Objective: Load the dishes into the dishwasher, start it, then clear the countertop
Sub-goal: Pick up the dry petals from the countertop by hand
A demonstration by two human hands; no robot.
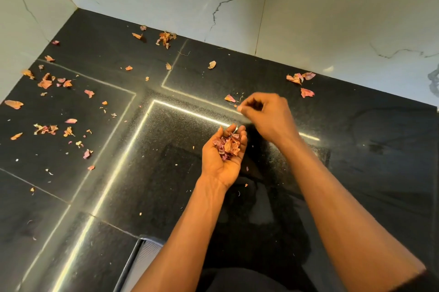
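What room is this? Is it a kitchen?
Probably a kitchen. There is a shiny black stone countertop in a corner, with white marble walls behind it. Dry onion-like peels lie scattered on it, and the left hand cups a pile of them.

One view only, head-mounted, looking steeply down and forward from above the near edge of the black countertop [368,149]. Close range: both forearms enter from the bottom of frame. It faces the far corner, where marble wall panels [166,6] meet (wide-angle lens, visibly bowed edges).
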